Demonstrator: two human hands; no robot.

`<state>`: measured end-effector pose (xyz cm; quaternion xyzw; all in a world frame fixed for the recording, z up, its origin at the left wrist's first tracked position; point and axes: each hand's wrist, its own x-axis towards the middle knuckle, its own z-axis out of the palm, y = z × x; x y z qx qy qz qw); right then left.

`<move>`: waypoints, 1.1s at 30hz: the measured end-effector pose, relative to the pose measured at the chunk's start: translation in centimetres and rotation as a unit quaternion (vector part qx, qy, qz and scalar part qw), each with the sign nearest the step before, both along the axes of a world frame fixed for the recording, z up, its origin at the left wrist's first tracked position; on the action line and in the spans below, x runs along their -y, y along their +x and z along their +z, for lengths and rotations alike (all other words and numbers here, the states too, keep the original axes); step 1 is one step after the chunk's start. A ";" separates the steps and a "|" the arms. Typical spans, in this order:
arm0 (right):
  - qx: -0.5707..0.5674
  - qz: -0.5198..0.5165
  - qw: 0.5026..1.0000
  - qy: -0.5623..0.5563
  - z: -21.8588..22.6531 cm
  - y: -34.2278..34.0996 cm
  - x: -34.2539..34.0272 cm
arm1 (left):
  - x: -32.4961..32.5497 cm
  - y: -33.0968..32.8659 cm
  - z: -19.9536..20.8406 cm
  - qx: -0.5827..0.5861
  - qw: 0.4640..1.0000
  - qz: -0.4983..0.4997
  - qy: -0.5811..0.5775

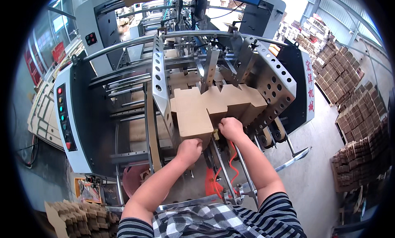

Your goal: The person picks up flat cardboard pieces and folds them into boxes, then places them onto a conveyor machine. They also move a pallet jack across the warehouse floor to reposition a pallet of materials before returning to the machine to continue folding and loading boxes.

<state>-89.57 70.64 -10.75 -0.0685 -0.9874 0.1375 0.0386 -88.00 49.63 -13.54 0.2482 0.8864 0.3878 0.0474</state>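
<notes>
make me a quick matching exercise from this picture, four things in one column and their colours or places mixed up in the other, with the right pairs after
Things
1. cardboard
2. tub
3. button strip
4. right sleeve

Descriptions
A. striped in black and grey
B. brown, with the left hand and right hand at its near edges
C. set on the machine's left side panel
D. pink, low in the view

Right pairs: 1-B, 2-D, 3-C, 4-A
</notes>
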 end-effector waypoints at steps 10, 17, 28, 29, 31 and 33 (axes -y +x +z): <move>-0.067 0.060 0.995 0.044 -3.8 -2.4 0.4 | 2.1 -0.2 0.1 0.086 0.993 -0.085 0.002; -0.032 0.087 0.995 0.047 -2.5 -2.6 -0.1 | 3.7 2.2 1.8 0.126 0.979 -0.158 -0.010; 0.063 0.111 0.991 0.036 1.5 -3.4 -2.2 | 15.0 13.2 -5.4 0.359 0.924 -0.077 0.109; 0.088 0.104 0.990 0.022 3.1 -2.3 -2.0 | 15.7 14.6 -5.6 0.381 0.916 -0.047 0.120; 0.133 0.074 0.988 0.043 5.3 -0.9 -2.4 | 17.6 17.4 -4.5 0.421 0.900 0.003 0.118; 0.191 -0.002 0.973 0.129 6.2 0.0 -5.2 | 19.5 20.6 -6.5 0.450 0.867 0.039 0.213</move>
